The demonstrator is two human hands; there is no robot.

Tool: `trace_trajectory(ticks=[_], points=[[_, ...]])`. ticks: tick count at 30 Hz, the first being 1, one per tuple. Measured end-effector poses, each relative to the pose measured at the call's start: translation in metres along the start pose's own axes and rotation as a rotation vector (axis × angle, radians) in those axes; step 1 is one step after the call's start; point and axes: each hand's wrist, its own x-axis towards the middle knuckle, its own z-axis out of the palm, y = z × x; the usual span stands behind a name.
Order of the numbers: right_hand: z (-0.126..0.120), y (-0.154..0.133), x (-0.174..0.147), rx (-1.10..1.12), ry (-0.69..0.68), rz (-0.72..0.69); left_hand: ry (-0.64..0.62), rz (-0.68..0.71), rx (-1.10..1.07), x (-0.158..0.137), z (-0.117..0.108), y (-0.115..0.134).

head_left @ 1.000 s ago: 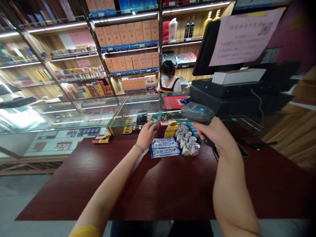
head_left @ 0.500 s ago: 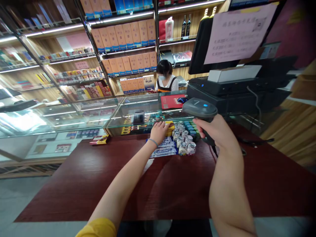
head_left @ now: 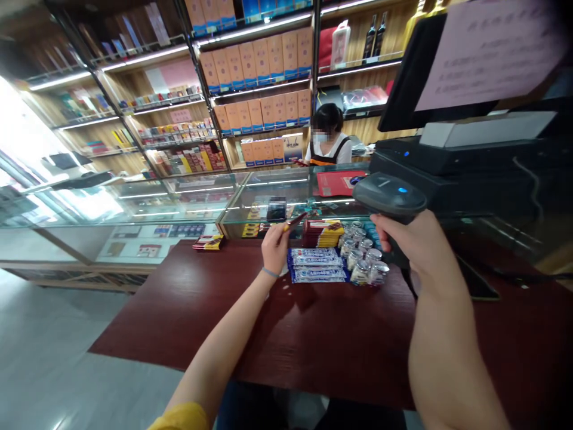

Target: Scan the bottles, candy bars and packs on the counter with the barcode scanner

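- Left hand [head_left: 275, 248], centre of frame, raised just above the bench [head_left: 233, 322]; fingers pinched on a thin red-and-yellow packet [head_left: 295, 221], which tilts up and to the right from the fingertips.
- Packet sits in the air just left of the stack of like packets [head_left: 323, 233], not touching it as far as can be told.
- Right hand [head_left: 414, 248], right of centre, grip wrapped tight round the handle of a dark handheld scanner [head_left: 388, 196]; scanner head points left, a small blue light on its top face.
- Scanner head hangs above and just right of the goods on the bench.
- On the bench, between the two hands: flat blue-and-white bars [head_left: 317, 266] lying side by side; to their right a cluster of small clear jars [head_left: 364, 263] with silver lids, touching one another.
- Further left on the bench, well apart from the rest, a small pile of red-and-yellow packets [head_left: 208, 242] by the far edge.
- Behind the bench: a glass display case [head_left: 201, 200] running across mid-frame; a dark phone [head_left: 276, 210] lies on its top.
- Right of frame: a black till unit [head_left: 447, 167] with a monitor above it and a pale paper sheet [head_left: 487, 54] hung on the monitor's back.
- Upper centre: another person [head_left: 329, 140] seated behind the glass, shelves of orange boxes [head_left: 262, 65] at their back.
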Motion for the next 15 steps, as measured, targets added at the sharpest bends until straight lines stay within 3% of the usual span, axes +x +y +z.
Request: trace_trajectory(ticks=[6, 9, 12, 15], points=[[0.042, -0.004, -0.005, 0.003, -0.005, -0.019, 0.3, -0.54, -0.403, -0.022, -0.056, -0.036], [0.067, 0.0, -0.009, -0.062, -0.104, -0.04, 0.406, -0.75, -0.591, -0.027, -0.077, -0.049], [0.095, 0.008, -0.016, -0.187, -0.249, -0.107, 0.507, -0.878, -0.693, -0.03, -0.09, -0.058], [0.121, 0.017, -0.024, -0.299, -0.37, -0.173, 0.574, -0.919, -0.751, -0.031, -0.097, -0.064]])
